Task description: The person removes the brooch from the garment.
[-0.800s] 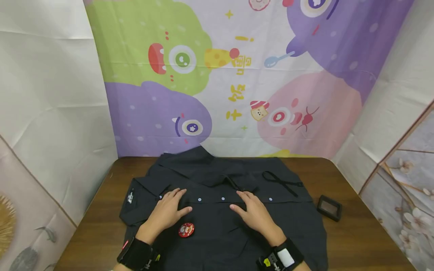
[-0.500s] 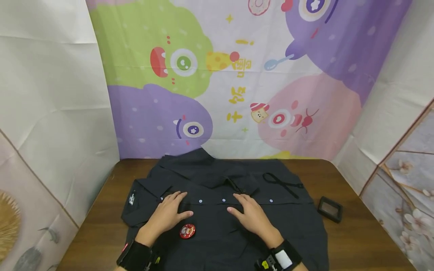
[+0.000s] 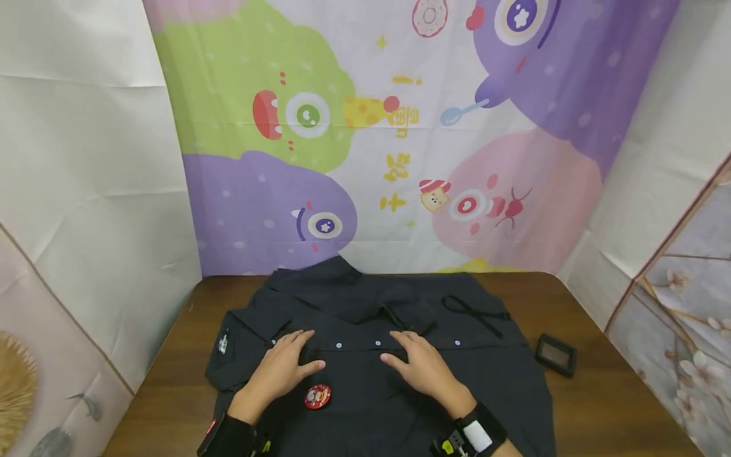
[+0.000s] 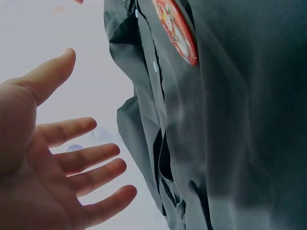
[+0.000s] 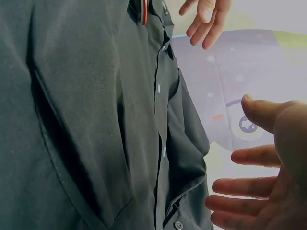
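Observation:
A dark buttoned shirt [image 3: 365, 393] lies spread over the table, its row of pale buttons running across. The left hand [image 3: 280, 367] hovers above the shirt's left part, fingers extended, holding nothing; in the left wrist view that hand [image 4: 62, 163] is apart from the cloth [image 4: 240, 120]. On the shirt, just right of the left hand, lies a round red badge [image 3: 317, 397], seen also in the left wrist view [image 4: 177, 31]. The right hand [image 3: 425, 368] is over the shirt's middle right, empty with fingers spread; the right wrist view shows this hand [image 5: 264, 182] clear of the fabric [image 5: 86, 115].
A small black box [image 3: 556, 355] with a window rests on the brown table [image 3: 599, 406], right of the shirt. A thin black strap [image 3: 474, 312] lies on the shirt's upper right. Behind the table hangs a cartoon-printed cloth [image 3: 394, 235].
The head view has tilted a little, so the scene sits slightly lower. The right hand has shifted slightly left; the left hand, badge and shirt look otherwise unchanged.

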A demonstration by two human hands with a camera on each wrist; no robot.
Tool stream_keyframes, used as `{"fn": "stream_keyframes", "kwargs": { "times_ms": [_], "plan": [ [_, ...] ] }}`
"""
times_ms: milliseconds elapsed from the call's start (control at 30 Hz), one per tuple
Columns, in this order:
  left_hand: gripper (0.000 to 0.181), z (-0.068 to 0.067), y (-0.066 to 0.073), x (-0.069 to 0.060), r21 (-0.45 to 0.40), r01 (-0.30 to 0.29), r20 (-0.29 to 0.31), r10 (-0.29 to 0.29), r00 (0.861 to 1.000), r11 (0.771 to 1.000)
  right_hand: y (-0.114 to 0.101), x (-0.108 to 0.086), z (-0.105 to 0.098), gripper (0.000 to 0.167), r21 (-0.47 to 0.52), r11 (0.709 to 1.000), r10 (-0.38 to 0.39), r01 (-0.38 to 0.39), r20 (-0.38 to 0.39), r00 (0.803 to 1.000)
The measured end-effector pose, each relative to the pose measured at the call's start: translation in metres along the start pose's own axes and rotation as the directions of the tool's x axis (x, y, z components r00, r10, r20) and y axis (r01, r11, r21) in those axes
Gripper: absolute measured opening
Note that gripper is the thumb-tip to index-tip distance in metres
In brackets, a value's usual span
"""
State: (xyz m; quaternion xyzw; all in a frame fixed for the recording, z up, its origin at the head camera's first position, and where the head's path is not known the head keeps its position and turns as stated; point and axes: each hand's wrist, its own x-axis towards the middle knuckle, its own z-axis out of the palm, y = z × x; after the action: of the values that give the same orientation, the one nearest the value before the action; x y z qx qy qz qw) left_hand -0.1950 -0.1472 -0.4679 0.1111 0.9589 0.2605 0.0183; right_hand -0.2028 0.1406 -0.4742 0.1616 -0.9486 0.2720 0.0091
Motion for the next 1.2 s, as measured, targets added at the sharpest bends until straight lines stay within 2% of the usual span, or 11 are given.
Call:
{"fn": "stream_keyframes", "kwargs": {
  "times_ms": [200, 400, 600, 933, 1200],
  "plan": [
    [0.064, -0.001, 0.002, -0.001, 0.001, -0.011, -0.030, 0.011, 0.999, 1.000, -0.003, 0.001, 0.000, 0.058, 0.006, 1.000, -0.016, 0.016, -0.027, 1.000],
    [0.063, 0.001, 0.002, -0.001, 0.018, -0.009, -0.046, 0.010, 0.999, 1.000, -0.006, 0.002, -0.002, 0.057, 0.020, 1.000, -0.005, 0.005, -0.011, 1.000],
    [0.063, 0.004, 0.003, -0.002, 0.009, -0.003, -0.033, 0.004, 0.999, 1.000, -0.005, 0.000, 0.001, 0.056, 0.033, 0.999, -0.001, 0.000, 0.002, 1.000],
    [0.063, 0.009, 0.003, -0.001, -0.005, -0.007, -0.023, 0.007, 1.000, 1.000, -0.005, -0.002, 0.007, 0.054, 0.029, 0.999, -0.020, 0.020, -0.018, 1.000],
    [0.064, 0.011, 0.000, -0.005, 0.000, 0.013, -0.020, -0.013, 1.000, 1.000, -0.007, -0.001, 0.013, 0.056, -0.007, 0.998, -0.060, 0.060, 0.030, 0.998]
  ]
}}
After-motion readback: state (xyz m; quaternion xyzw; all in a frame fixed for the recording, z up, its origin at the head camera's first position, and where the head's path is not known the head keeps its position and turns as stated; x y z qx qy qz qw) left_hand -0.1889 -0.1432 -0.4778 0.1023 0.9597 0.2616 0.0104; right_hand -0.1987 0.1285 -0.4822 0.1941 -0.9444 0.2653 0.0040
